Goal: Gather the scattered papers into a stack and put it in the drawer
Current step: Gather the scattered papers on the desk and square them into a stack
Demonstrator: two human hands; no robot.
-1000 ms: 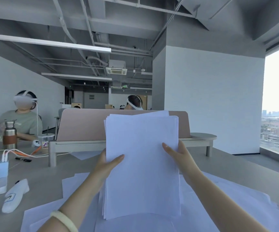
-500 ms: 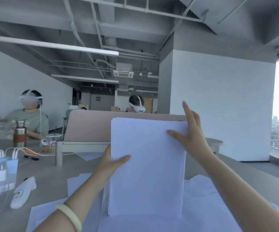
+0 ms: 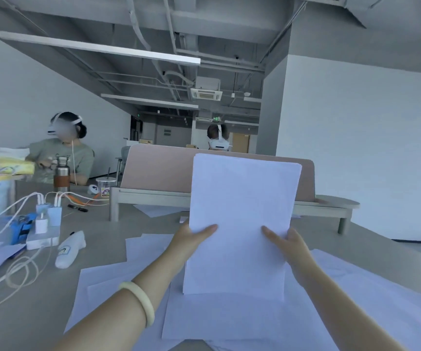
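Note:
A stack of white papers (image 3: 242,211) stands upright on its bottom edge in the middle of the view, its edges squared. My left hand (image 3: 191,236) grips its left side, thumb on the front. My right hand (image 3: 290,244) grips its right side the same way. The stack's bottom edge rests on loose white sheets (image 3: 229,317) spread flat over the grey table (image 3: 27,312). More sheets (image 3: 148,247) lie behind my left hand. No drawer is in sight.
A white marker-like device (image 3: 70,249), a power strip with chargers (image 3: 43,231) and looped cables (image 3: 19,272) lie at the left. A pink desk divider on a low shelf (image 3: 158,173) stands behind the stack. Two persons with headsets sit beyond.
My right hand has come down from the stack's upper right edge to its lower right side. The stack's sheets now sit more evenly aligned. The camera has turned slightly right and down.

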